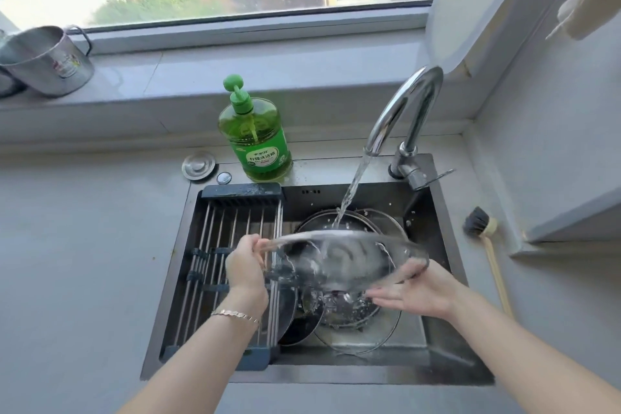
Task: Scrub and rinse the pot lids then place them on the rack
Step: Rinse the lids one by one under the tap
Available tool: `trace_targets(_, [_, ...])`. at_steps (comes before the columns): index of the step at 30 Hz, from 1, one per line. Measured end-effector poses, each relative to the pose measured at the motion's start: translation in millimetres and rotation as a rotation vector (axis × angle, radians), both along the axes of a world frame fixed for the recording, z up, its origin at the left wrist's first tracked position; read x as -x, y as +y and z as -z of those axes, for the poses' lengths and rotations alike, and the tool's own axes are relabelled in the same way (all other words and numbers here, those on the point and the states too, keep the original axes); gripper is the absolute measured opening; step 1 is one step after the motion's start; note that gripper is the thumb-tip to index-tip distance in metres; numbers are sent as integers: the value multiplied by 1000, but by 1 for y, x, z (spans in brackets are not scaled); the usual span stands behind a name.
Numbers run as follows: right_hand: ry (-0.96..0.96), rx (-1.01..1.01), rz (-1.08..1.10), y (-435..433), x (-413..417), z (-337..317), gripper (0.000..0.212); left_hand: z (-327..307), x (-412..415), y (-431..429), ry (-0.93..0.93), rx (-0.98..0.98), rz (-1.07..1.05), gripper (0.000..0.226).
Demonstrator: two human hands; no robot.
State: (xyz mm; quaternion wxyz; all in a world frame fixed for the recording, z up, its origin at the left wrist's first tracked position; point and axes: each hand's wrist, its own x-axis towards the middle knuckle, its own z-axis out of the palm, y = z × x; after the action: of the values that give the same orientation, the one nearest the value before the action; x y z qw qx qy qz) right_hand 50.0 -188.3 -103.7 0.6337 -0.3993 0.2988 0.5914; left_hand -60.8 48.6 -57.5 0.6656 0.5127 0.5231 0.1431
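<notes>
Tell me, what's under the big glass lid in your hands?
Under the round clear glass lid, held by the left hand and right hand, more glass lids lie in the dark metal sink. How many is unclear; they hide its floor.

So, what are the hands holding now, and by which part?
Both hold one glass lid under the running water: the left hand grips its left rim, the right hand holds the right rim, thumb above, fingers beneath.
</notes>
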Motion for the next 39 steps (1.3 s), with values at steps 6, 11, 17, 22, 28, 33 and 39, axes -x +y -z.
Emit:
trace_targets(6, [-49, 56, 163, -12, 13, 24, 43, -6, 2, 6, -208, -59, 539, 24])
trace_targets(11, [-253, 63, 227, -8, 0, 13, 22, 7, 2, 12, -139, 319, 350, 44])
trace_targets(17, [-709, 90, -15, -2, -39, -56, 31, 38, -9, 0, -17, 524, 260, 51])
trace_targets(22, [-991, 288, -233, 15, -63, -105, 28, 41, -24, -27, 2, 735, 244, 48])
trace_targets(28, [-853, 465, -393, 25, -84, -105, 23, 33, -11, -25, 120, 797, 362, 32])
trace_targets(33, [-630, 409, -283, 18, -64, -66, 19, 1, 0, 7, 63, 613, 385, 23])
trace_targets(39, [-662, 544, -412, 29, -21, -14, 31, -57, -7, 26, 113, 207, 549, 24])
